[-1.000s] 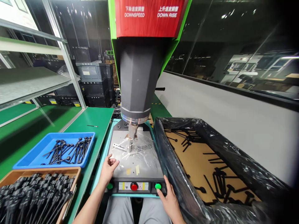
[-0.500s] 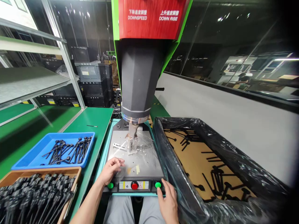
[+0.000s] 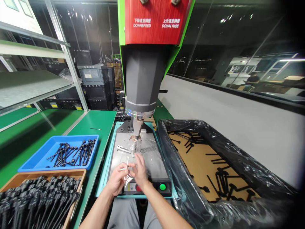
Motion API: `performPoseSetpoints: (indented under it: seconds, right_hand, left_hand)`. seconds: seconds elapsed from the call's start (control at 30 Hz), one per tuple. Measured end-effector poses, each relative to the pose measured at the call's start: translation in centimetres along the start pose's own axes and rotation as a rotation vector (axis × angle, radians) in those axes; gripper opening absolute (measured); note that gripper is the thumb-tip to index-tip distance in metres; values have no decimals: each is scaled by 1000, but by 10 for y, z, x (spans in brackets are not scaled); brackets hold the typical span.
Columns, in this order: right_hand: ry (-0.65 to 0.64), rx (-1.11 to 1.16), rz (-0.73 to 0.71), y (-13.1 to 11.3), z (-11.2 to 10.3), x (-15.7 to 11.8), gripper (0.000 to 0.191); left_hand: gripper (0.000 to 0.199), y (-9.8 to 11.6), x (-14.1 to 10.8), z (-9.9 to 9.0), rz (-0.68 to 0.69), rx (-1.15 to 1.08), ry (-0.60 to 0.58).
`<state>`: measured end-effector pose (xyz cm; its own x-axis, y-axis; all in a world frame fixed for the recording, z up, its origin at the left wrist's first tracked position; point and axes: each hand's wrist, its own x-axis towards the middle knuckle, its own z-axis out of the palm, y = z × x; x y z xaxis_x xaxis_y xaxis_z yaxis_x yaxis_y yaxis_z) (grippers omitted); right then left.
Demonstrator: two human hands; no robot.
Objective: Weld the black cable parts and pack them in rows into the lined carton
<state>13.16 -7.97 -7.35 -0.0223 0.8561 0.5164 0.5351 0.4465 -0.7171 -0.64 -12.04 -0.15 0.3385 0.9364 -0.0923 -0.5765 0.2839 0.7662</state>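
Both hands meet over the front of the press's metal plate (image 3: pixel 152 167). My left hand (image 3: pixel 117 179) is closed on a piece of clear film (image 3: pixel 128 180). Beside it, my right hand (image 3: pixel 140 170) has its thumb near the film and its fingers reaching toward the fixture (image 3: pixel 136 149); whether it grips anything is too small to tell. Above the fixture stands the press's metal horn (image 3: pixel 137 127), with a small gap below it. To the right of my right hand shows a green button (image 3: pixel 162 187); a red button (image 3: pixel 138 188) is partly covered by that hand.
On the left, a blue tray (image 3: pixel 35 162) and a brown tray (image 3: pixel 82 174) hold several black stemmed parts. At right, a large box lined with black plastic (image 3: pixel 190 178) holds more of them on cardboard. A shelf rack (image 3: pixel 69 57) rises at the back left.
My right hand has left the green button and moved left to my left hand. The press head has risen off the fixture. Clear film now shows between my hands.
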Motion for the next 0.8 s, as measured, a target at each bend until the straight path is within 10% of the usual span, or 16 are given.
performPoseSetpoints:
  seconds: [0.13, 0.4, 0.8]
  right_hand:
    - [165, -129, 35, 14, -9, 46, 51]
    - [77, -110, 22, 9, -27, 114, 40]
    - [153, 7, 205, 0, -31, 137, 25]
  left_hand:
    - [23, -1, -4, 2, 27, 122, 24]
    - [22, 1, 7, -4, 248, 539, 58]
    - [19, 15, 14, -8, 381, 620, 107]
